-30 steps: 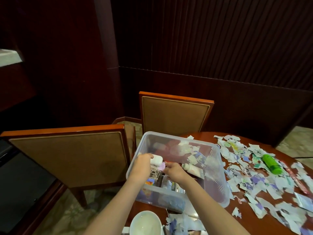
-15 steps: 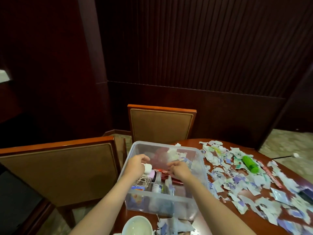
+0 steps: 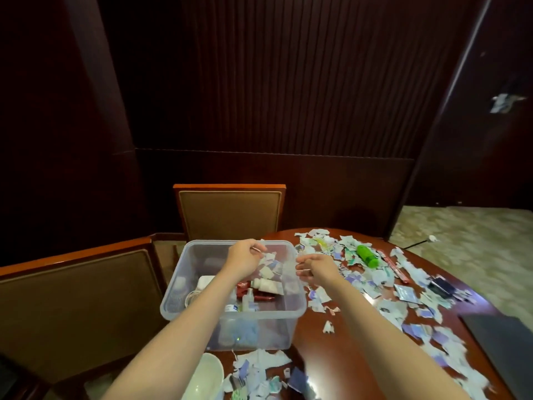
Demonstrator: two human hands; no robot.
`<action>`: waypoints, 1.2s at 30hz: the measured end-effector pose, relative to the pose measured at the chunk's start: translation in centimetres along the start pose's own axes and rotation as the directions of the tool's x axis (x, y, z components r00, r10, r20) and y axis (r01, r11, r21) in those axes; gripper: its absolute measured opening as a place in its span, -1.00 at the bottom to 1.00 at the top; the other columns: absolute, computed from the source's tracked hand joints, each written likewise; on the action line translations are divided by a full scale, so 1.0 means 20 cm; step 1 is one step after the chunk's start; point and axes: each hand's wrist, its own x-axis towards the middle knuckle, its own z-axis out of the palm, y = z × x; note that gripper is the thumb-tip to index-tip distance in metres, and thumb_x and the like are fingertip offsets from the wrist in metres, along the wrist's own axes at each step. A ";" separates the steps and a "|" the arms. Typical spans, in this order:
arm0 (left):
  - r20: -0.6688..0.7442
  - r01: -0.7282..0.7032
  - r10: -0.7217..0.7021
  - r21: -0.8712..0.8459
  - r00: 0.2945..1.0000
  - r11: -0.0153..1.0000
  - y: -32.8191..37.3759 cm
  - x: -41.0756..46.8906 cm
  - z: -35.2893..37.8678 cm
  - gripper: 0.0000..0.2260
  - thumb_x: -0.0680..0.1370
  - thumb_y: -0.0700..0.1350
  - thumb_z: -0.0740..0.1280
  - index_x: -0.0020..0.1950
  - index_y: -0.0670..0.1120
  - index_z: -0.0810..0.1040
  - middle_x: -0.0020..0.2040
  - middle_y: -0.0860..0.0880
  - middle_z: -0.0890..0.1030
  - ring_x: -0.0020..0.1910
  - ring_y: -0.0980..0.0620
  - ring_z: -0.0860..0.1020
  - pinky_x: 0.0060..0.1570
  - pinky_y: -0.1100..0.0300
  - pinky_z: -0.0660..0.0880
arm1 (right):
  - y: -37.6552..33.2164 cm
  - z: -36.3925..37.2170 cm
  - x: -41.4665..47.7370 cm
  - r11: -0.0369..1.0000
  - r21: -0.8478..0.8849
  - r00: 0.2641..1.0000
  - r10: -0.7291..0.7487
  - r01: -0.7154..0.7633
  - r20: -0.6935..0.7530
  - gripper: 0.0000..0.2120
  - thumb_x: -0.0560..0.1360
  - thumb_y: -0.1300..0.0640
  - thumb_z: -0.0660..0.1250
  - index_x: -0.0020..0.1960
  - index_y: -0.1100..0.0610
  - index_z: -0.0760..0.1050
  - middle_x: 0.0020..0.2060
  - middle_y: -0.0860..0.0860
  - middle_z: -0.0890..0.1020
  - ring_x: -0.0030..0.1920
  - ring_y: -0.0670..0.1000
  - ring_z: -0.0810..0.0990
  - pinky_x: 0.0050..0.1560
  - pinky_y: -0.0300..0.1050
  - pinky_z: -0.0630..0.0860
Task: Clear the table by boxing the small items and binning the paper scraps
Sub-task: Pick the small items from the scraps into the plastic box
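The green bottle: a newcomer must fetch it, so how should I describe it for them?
On the reddish wooden table, look right of the clear plastic box, into the torn paper scraps near the far edge. The green bottle lies on its side there. It alone is bright green and rounded among flat pale scraps.

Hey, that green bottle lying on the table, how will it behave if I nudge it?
The green bottle is round and lies on its side, so it will probably roll. It looks plastic, likely light and sturdy. The paper scraps under it may slip.
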 end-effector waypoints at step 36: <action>0.213 -0.078 0.030 0.220 0.977 0.972 0.28 0.67 1.10 -0.72 0.58 -0.34 0.16 0.23 -0.17 0.53 0.40 -0.13 0.41 0.33 -0.09 0.42 0.03 0.22 0.40 | 0.34 -0.96 0.60 0.968 -0.247 0.896 -0.078 -0.036 -0.437 -0.78 0.55 0.29 0.14 -0.16 0.20 0.55 -0.28 0.04 0.50 -0.30 0.04 0.45 -0.23 -0.08 0.46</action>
